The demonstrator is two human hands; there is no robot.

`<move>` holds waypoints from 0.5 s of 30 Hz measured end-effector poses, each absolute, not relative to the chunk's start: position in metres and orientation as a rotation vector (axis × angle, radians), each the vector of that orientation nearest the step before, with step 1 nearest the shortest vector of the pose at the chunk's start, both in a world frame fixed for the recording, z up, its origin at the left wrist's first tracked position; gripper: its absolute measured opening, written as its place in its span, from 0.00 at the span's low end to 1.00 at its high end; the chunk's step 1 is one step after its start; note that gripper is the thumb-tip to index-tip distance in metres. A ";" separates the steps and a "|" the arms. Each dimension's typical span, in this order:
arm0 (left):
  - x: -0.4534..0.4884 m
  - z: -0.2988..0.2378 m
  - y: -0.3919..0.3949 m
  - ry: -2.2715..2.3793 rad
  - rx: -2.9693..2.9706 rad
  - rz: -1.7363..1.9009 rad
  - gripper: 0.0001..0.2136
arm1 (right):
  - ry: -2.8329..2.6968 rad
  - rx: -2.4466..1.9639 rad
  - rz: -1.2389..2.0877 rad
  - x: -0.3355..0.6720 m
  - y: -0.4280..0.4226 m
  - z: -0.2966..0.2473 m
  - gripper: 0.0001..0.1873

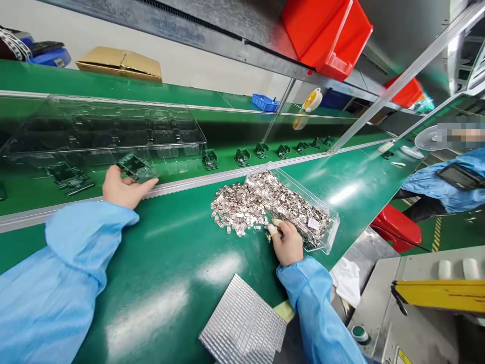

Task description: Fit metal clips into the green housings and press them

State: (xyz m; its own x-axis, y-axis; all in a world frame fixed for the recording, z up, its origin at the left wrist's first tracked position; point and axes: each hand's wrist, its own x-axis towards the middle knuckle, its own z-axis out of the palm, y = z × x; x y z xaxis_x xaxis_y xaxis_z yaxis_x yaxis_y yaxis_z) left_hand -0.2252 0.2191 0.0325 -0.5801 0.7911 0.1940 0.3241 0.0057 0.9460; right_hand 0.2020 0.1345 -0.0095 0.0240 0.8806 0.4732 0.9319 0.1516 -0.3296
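My left hand [124, 189] is closed on a green circuit board [135, 167], held by its edges over the conveyor strip at the left. Beside it another circuit board [68, 177] lies on the green belt. My right hand [287, 242], with covers on the fingertips, pinches at the near edge of a heap of small silvery metal parts [238, 205]. Whatever is between those fingers is too small to make out. Just right of this hand, a clear plastic tray [332, 233] lies tipped on the table with many more of the metal parts spilling from it.
A gridded silver block [242, 323] lies at the table's near edge. Several circuit boards [242, 156] stand in a row along the belt, near a clear compartment tray [113, 126]. Red bins [326, 40] sit on the shelf above. At right a person in a blue smock [447, 187] is present.
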 end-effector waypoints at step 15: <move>-0.047 0.050 0.041 0.809 0.735 1.098 0.30 | -2.182 -2.069 0.133 0.172 0.111 0.028 0.11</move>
